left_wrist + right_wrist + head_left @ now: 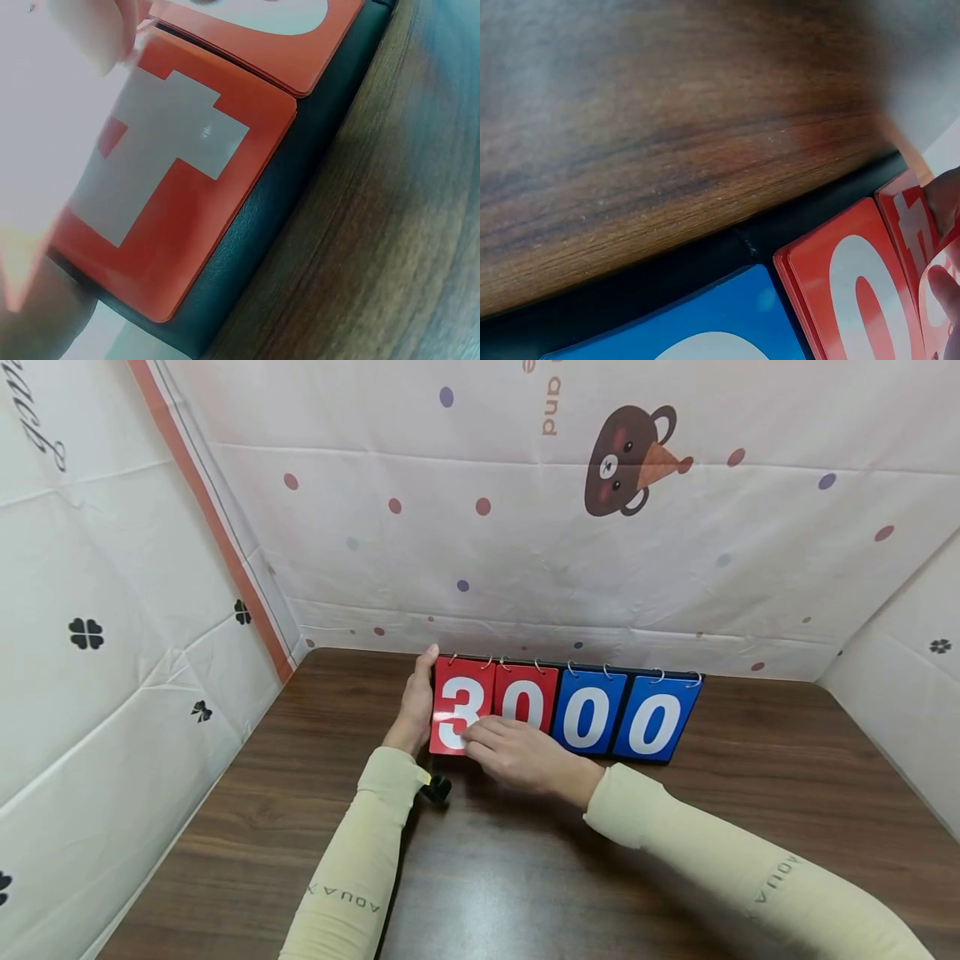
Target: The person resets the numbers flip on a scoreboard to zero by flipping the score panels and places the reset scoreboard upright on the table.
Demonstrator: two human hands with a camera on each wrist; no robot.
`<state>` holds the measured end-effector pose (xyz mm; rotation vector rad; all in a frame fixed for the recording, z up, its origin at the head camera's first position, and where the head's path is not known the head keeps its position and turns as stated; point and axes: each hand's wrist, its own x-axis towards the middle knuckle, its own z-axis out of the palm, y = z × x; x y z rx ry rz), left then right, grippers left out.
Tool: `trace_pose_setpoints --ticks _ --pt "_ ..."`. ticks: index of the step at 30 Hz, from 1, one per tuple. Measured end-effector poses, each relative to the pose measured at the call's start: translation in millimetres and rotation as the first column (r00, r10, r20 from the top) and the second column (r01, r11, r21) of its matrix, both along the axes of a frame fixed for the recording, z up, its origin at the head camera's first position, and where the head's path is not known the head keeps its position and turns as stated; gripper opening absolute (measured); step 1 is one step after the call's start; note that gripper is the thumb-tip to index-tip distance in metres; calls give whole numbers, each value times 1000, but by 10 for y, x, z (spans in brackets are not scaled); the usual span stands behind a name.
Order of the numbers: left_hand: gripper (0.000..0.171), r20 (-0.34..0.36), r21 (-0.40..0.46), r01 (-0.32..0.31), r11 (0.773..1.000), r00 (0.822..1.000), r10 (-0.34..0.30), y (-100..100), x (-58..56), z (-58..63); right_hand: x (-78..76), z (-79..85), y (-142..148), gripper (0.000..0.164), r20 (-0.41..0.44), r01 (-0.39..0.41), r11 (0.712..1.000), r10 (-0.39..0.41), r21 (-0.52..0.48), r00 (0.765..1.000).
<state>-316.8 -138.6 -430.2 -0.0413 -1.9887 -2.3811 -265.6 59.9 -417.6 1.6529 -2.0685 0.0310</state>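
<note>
A flip scoreboard [251, 225] with a black backing leans on the table near the back wall. Its number cards hang from metal rings and read 3, 0, 0, 0 in the head view, two red and two blue. At the left end, my left hand [414, 706] grips the board's side edge. My right hand [521, 756] pinches the lower part of the red 3 card [450, 693], which is lifted away from the stack. Beneath it a red card with a white 4 [150, 142] shows in the left wrist view. The right hand partly covers the red 0 card [866, 300].
The board stands on a dark wood-grain table [750, 802]. White printed cloth [510, 543] with dots and a bear encloses the back and sides. A small black object [437, 789] sits at my left wrist.
</note>
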Motion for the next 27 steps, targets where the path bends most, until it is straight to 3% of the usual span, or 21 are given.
trace_pose_setpoints --ticks 6,17,27 --pt "66 2 -8 -13 1000 1000 13 15 -3 14 -42 -23 -4 39 -79 55 993 -47 101 996" --pt "59 -8 -32 -34 999 999 34 17 32 53 -72 -46 -12 46 -106 114 973 -93 203 990" --pt "57 1 -2 -60 998 998 60 29 -2 32 -107 -79 -34 40 -215 147 944 -84 295 973"
